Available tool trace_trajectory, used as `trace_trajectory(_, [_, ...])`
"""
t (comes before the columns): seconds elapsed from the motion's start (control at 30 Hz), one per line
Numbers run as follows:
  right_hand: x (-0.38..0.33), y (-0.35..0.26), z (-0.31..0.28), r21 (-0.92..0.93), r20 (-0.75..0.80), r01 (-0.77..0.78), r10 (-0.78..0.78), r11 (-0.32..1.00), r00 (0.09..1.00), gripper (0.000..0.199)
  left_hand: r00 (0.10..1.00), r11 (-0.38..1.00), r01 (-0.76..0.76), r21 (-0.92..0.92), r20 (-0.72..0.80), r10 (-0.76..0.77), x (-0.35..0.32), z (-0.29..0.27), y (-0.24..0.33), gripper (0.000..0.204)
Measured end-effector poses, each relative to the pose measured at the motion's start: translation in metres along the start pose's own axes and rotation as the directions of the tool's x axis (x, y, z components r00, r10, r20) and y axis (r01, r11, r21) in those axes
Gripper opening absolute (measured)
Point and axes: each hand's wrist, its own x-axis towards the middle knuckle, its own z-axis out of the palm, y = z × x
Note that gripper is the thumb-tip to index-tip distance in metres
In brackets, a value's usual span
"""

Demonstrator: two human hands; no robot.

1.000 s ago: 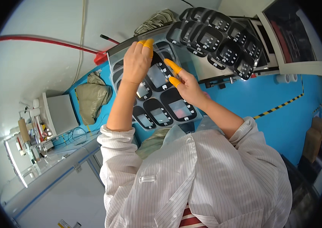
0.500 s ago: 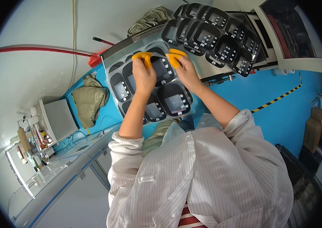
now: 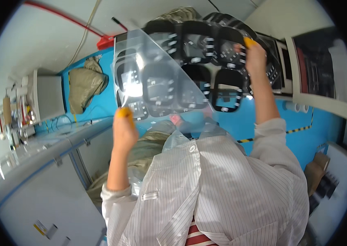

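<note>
A clear plastic sheet printed with several black rounded panels (image 3: 228, 88) is raised in front of me. My right hand (image 3: 256, 61), with yellow finger cots, is closed on its right edge. Over the sheet's left part lies a see-through film (image 3: 157, 69), its free edge running slantwise from upper left to lower right. My left hand (image 3: 125, 129), also in yellow cots, is closed at the film's lower left corner. Glare and motion blur hide the exact contact there.
More black-panelled sheets (image 3: 245, 28) lie behind the raised one on the bench. At the left are a grey-green cloth bundle (image 3: 87, 82), a white box (image 3: 50, 98) and a white cabinet (image 3: 38, 192). A red-handled tool (image 3: 106, 42) stands at the back.
My hands have moved far apart, left hand down and left, right hand to the right. The printed sheet has been lifted, and the film now stands partly away from it.
</note>
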Motion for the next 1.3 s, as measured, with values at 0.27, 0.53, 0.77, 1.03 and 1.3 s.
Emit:
trace_trajectory(0.27, [0.102,0.02,-0.282,0.313,-0.226,-0.2,0.277,0.928,0.934,0.024,0.195,0.682,0.292,-0.671,-0.656,-0.729,-0.297,-0.111,-0.051,0.019])
trace_trajectory(0.53, [0.084,0.048,-0.303,-0.033,-0.728,-0.238,0.14,0.971,0.671,0.037,-0.477,-0.361,0.877,-0.317,-0.49,-0.729,-0.649,-0.07,-0.067,0.014])
trace_trajectory(0.77, [-0.022,0.03,-0.121,-0.902,0.176,0.332,-0.467,0.275,0.867,0.016,-0.511,-0.769,0.574,0.282,-0.61,-0.605,-0.663,0.075,-0.101,0.024])
trace_trajectory(1.03, [-0.084,0.176,0.014,-0.905,0.149,0.121,0.036,0.407,0.988,0.04,0.099,-0.061,0.975,0.215,-0.66,-0.745,-0.471,0.165,-0.128,0.032])
trace_trajectory(1.3, [-0.101,0.152,0.048,-0.856,0.084,-0.008,0.154,0.518,0.984,0.03,0.127,0.327,0.658,0.678,0.329,-0.936,-0.417,0.12,-0.215,0.034])
